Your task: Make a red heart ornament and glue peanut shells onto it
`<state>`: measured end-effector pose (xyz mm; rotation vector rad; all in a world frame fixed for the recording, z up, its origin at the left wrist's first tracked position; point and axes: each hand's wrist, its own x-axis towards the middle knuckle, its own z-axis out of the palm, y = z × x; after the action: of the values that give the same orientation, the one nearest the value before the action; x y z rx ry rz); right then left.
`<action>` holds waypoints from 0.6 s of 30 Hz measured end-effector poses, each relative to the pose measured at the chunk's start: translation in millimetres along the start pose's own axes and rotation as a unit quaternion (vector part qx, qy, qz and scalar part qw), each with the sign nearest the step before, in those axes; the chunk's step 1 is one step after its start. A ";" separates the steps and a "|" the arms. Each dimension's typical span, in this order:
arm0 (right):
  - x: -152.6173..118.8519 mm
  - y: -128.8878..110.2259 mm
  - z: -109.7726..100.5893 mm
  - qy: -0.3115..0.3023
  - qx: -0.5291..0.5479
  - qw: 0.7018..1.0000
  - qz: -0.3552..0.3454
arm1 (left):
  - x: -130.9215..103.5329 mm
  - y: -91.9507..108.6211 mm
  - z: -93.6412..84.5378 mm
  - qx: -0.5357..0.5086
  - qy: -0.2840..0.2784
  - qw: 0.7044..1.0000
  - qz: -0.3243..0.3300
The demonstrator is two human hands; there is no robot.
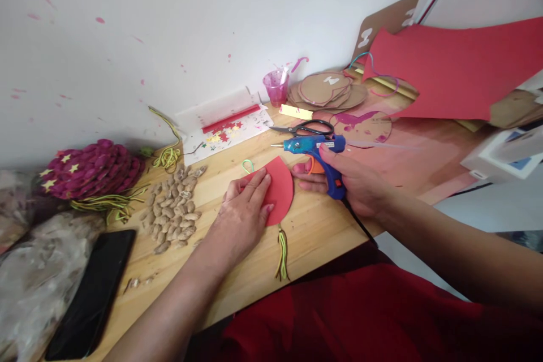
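A round red paper disc [281, 192] lies on the wooden table, with a green loop at its upper left and a yellow-green tassel [282, 254] at its lower edge. Resting flat on the disc, my left hand [246, 212] has its fingers stretched out and covers the disc's left part. Just to the right, my right hand [345, 178] is wrapped round the handle of a blue glue gun [314, 145]. The gun's nozzle points left, above the disc. Black scissors [305, 128] lie behind the gun.
Peanut shells [172, 212], a black phone [91, 294] and plastic bags [38, 277] are on the left, near stacked purple pieces [93, 169]. Behind stand a pink cup [276, 88] and cardboard discs [324, 90]. Red paper [458, 68] is at the right.
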<state>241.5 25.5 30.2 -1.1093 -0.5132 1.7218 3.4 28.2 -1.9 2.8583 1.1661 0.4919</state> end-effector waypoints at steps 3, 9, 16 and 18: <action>1.5 0.8 -1.8 -0.001 0.000 1.000 -0.003 | 2.3 1.3 -4.6 -0.015 -0.022 0.999 -0.021; 3.3 2.2 -3.9 -0.012 0.011 1.000 -0.016 | 2.9 0.1 -6.3 -0.023 -0.037 0.998 -0.036; 2.9 0.9 -2.4 -0.022 0.009 1.000 -0.012 | -0.2 -1.1 -0.8 -0.026 -0.022 0.999 -0.028; 2.3 0.6 -2.6 -0.025 0.006 1.000 -0.013 | 1.6 0.0 -3.4 -0.027 -0.030 0.999 -0.033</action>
<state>243.2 26.9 27.4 -1.0484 -0.5446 1.7311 3.5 28.9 1.7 2.7590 1.2144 0.4260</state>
